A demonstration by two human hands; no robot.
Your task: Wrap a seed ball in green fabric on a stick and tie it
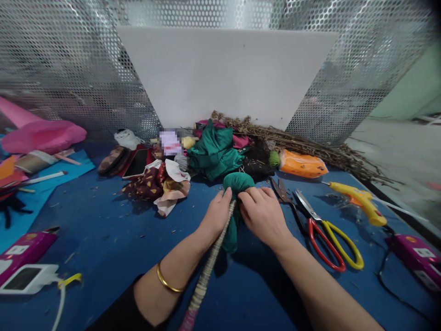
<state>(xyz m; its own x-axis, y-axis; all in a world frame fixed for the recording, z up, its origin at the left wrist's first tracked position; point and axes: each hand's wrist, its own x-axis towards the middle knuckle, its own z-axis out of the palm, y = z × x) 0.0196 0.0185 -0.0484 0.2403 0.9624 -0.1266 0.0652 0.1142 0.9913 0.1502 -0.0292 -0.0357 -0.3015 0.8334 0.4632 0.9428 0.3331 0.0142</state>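
Observation:
Between my two hands is a bundle of dark green cloth [238,181], rounded on top, with a tail hanging below. A long stick wrapped in pale cord [211,266] runs from the bundle down toward me and ends in a pink part. My left hand [217,214] is closed around the cloth and the stick's upper end, thumb on top. On the other side my right hand [263,211] pinches the green cloth, its fingertips curled and partly hidden. Behind them lies a larger heap of green cloth [217,151].
Red-and-yellow-handled scissors [327,234] and dark shears [289,197] lie at right, near a yellow glue gun [361,200] and an orange packet [303,164]. Dried stems [310,145] stretch along the back. Patterned cloth scraps [160,186] and a phone [137,163] are at left. A white board [227,73] stands behind.

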